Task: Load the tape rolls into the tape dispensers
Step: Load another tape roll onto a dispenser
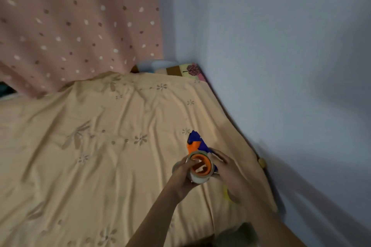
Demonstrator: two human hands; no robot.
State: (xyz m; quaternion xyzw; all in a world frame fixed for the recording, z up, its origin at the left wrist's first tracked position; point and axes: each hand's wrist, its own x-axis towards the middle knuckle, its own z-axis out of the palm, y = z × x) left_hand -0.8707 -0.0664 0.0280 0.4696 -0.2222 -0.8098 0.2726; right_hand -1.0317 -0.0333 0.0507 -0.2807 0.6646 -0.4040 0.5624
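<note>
A blue and orange tape dispenser (195, 142) is held above the bed at the lower right. A clear tape roll (197, 178) sits around its orange hub (200, 164). My left hand (183, 174) grips the roll from the left, with fingers over the hub's edge. From the right, my right hand (226, 168) holds the dispenser's body. A yellowish roll-like thing (227, 194) lies blurred on the sheet under my right wrist.
The bed carries a peach flowered sheet (100, 146). A pale blue wall (281, 66) runs along its right edge. A pink spotted curtain (70, 26) hangs at the back left, and a patterned pillow (180, 70) lies in the far corner.
</note>
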